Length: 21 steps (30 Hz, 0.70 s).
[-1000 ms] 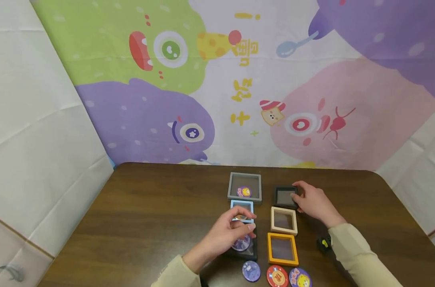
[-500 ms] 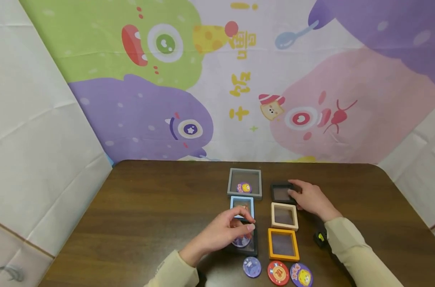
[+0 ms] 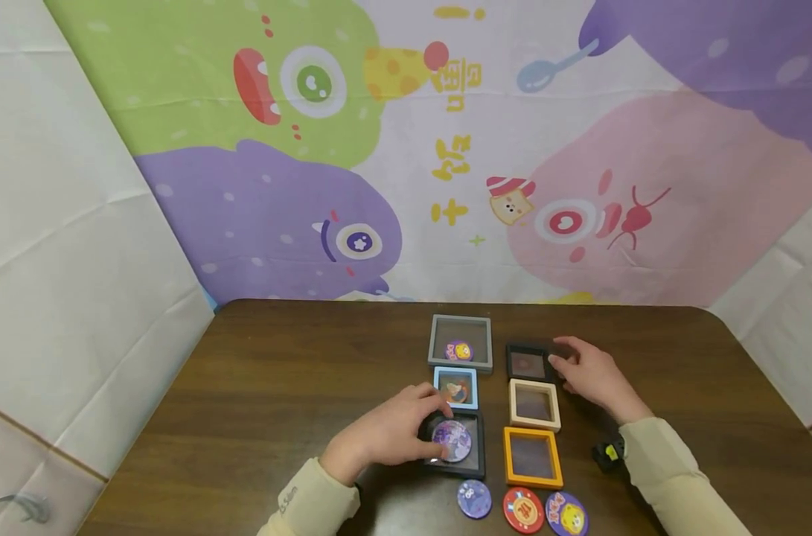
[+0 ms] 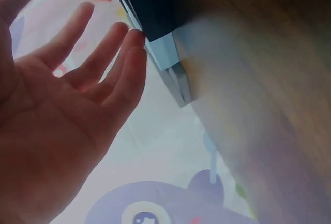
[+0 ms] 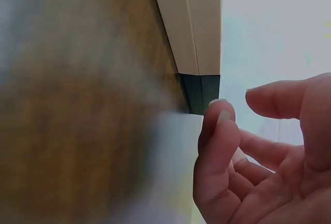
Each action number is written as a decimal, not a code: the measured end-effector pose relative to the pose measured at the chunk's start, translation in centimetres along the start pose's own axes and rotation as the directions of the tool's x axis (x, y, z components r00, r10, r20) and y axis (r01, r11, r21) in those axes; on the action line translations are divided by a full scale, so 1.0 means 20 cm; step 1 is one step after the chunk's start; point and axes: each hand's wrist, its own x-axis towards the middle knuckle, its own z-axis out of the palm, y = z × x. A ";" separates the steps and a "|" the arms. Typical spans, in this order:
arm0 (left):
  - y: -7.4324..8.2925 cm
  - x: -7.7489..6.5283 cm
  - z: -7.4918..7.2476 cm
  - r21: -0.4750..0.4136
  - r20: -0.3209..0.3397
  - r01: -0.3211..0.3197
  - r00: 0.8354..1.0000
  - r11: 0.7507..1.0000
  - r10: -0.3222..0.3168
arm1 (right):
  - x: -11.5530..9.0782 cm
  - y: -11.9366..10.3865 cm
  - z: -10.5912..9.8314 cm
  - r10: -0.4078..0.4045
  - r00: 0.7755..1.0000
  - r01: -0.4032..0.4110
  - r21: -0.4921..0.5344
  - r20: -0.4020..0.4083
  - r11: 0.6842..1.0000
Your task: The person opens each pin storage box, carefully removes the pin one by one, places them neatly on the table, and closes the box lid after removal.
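My left hand reaches over the left edge of a large black frame that holds a purple round badge. Its thumb tip overlaps the badge in the head view; whether it touches cannot be told. In the left wrist view its fingers are apart and relaxed beside the frames, gripping nothing. My right hand is beside the small black frame, with thumb and fingers parted in the right wrist view. A light blue frame with a picture inside lies beyond the large black one.
A grey frame with a purple-yellow badge lies at the back. A beige frame and an orange frame form the right column. Blue-purple, red and yellow-bear badges lie at the front.
My left hand has drawn back leftward and lowered over the large black frame, uncovering the badge. My right hand has moved off the small black frame to the right; a reddish disc now shows in it.
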 end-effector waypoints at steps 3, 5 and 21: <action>0.02 0.00 0.00 0.049 0.036 0.010 0.999 0.999 -0.012 | -0.04 0.03 0.00 0.048 0.999 -0.048 0.085 0.006 0.995; 0.03 0.00 0.01 0.089 0.046 0.013 0.999 0.996 -0.017 | -0.06 0.05 0.00 0.067 0.997 -0.071 0.146 0.033 0.987; 0.07 -0.02 0.04 0.204 0.009 0.116 0.993 0.972 -0.120 | -0.07 0.17 0.01 0.067 0.991 -0.105 0.380 0.112 0.919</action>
